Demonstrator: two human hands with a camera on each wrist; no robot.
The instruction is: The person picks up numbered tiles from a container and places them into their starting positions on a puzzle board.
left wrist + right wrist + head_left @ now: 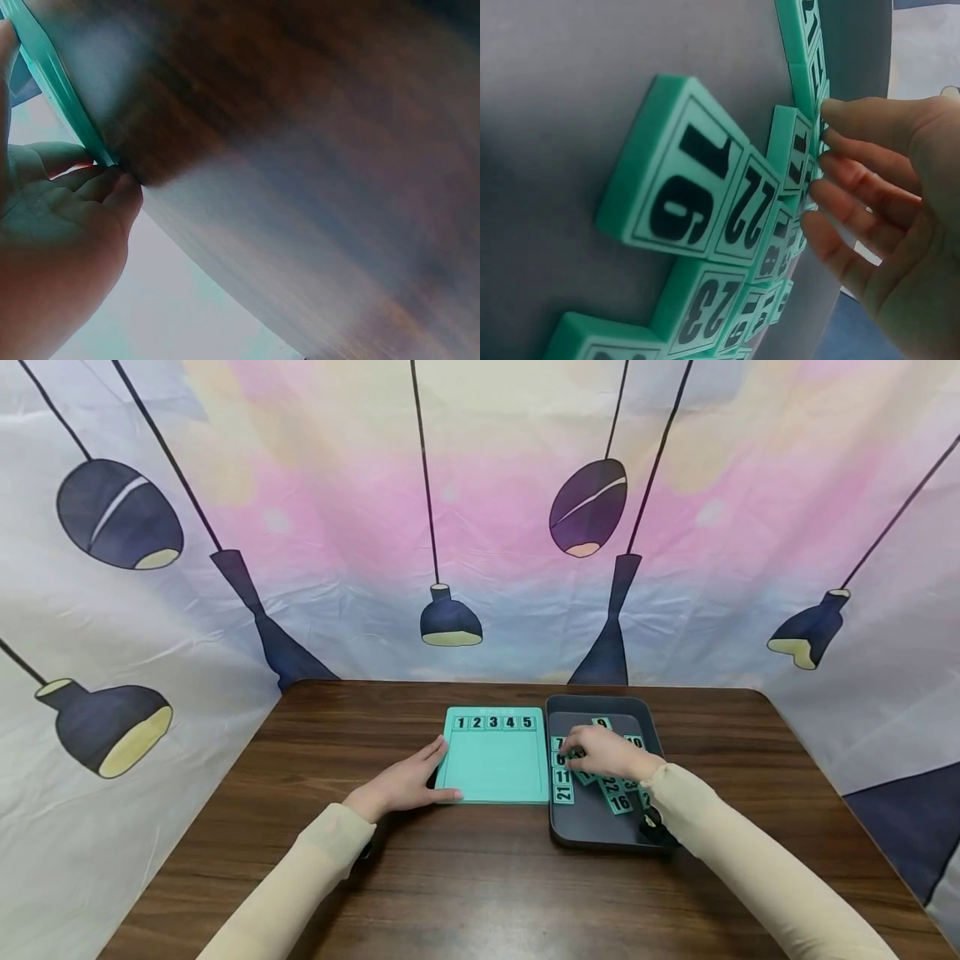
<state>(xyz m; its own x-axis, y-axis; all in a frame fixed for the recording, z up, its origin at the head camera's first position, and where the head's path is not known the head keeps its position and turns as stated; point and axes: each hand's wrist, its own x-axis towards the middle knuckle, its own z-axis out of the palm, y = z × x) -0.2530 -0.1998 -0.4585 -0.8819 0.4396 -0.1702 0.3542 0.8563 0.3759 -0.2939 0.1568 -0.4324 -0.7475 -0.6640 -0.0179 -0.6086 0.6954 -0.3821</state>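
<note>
A flat turquoise board (491, 768) lies on the table, with number tiles 1 to 5 (493, 722) in a row along its far end. My left hand (401, 783) spans the board's left edge, thumb at the near corner and fingers farther up the side. In the left wrist view its fingertips meet the rim of the board (67, 97). My right hand (603, 752) reaches into the dark tray, thumb and fingertips at the tiles by its left wall, around tile 6 (559, 760). Its fingers are apart and slightly bent in the right wrist view.
The dark grey tray (600, 835) stands against the board's right side. Inside are several loose tiles, among them tile 16 (682, 180), tile 23 (701, 307) and tile 21 (563, 793). Behind the wooden table (360, 718) hangs a cloth printed with lamps (450, 618).
</note>
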